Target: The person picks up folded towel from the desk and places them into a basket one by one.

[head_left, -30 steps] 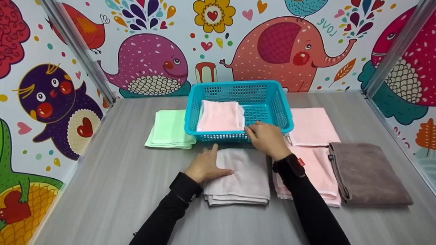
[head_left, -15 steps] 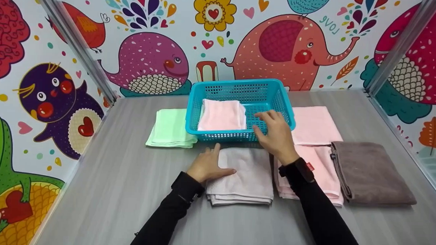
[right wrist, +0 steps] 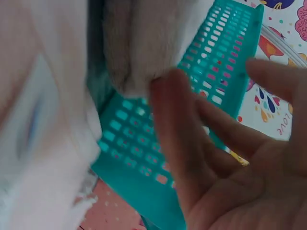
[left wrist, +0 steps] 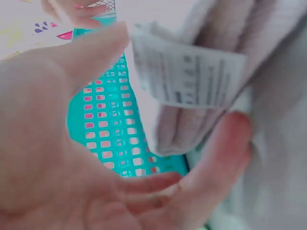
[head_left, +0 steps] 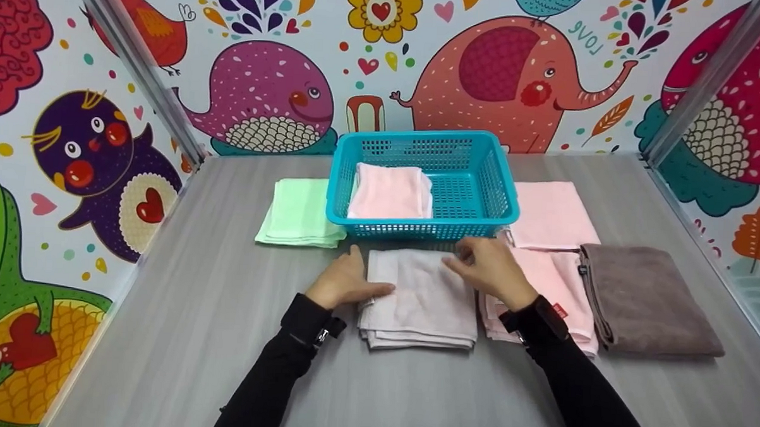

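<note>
A folded light grey towel point(head_left: 424, 303) lies between both hands, in front of the teal basket point(head_left: 427, 229). My left hand point(head_left: 343, 278) is at its left side, the thumb extended over the top and the fingers along the edge. In the left wrist view, a white printed label point(left wrist: 189, 74) sticks out from the folded layers between thumb and fingers. My right hand point(head_left: 495, 271) is at the towel's upper right corner. The right wrist view shows its thumb and fingers spread apart, a fingertip right at the towel's fold. Inside the basket's left half lies a folded pink towel point(head_left: 387, 191).
Folded green towels point(head_left: 298, 210) lie left of the basket. To the right are a folded pink towel point(head_left: 554, 213), a nearer pink stack point(head_left: 539, 273) partly behind the right arm, and a thick brown towel point(head_left: 652, 302). Patterned walls point(head_left: 372, 80) border the grey table point(head_left: 186, 333).
My right hand has left the basket's front rim and come back to the grey towel's upper right corner. My left hand stays by the towel's left side. The head view has tilted slightly down.
</note>
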Demonstrator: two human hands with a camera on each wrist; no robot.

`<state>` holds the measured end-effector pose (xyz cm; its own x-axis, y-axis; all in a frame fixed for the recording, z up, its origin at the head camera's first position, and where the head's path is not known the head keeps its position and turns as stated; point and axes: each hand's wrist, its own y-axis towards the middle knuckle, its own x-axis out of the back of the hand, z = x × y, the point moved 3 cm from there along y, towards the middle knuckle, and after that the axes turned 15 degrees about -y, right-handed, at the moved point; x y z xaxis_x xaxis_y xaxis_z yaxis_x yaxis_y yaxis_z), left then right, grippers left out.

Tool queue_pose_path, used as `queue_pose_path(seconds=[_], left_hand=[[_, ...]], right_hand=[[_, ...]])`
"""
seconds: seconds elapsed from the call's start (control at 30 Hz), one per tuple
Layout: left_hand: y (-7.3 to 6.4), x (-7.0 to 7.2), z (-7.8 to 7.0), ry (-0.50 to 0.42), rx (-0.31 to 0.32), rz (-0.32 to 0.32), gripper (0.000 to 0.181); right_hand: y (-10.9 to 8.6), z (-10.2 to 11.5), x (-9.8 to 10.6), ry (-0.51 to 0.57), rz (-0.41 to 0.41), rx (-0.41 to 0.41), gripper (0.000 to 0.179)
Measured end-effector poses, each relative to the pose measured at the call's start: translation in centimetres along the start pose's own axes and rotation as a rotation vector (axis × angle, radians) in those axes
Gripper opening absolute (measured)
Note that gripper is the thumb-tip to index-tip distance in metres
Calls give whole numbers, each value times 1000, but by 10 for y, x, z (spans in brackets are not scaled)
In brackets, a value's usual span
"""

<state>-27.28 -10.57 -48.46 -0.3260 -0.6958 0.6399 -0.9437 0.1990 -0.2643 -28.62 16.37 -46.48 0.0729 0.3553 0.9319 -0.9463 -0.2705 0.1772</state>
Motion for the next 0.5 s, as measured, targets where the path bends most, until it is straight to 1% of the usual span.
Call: queue_pose_path(seconds=[0.03, 0.1, 0.17, 0.23, 0.33, 0.4, 0.5], left_hand=[[0, 0, 0, 7, 3, -7, 122], [0, -1, -1, 10, -5, -6, 121], [1, -4, -1, -2, -29, -3, 121], [3, -6, 0, -13, -47, 1, 120], [4, -9, 2, -29, -61, -4, 121], [6, -11, 3, -33, -66, -13, 123], [9, -12, 5, -45, -72, -24, 125]], right_hand=[[0, -1, -3, -5, 64, -18, 37], [-1, -4, -8, -17, 160, -57, 56], [-1, -7, -11, -19, 222, -85, 75], [-1, -11, -14, -15, 261, -86, 90], [0, -14, -19, 1, 302, -52, 99], [0, -15, -23, 13, 313, -33, 100], [1, -15, -27, 34, 322, -28, 101]])
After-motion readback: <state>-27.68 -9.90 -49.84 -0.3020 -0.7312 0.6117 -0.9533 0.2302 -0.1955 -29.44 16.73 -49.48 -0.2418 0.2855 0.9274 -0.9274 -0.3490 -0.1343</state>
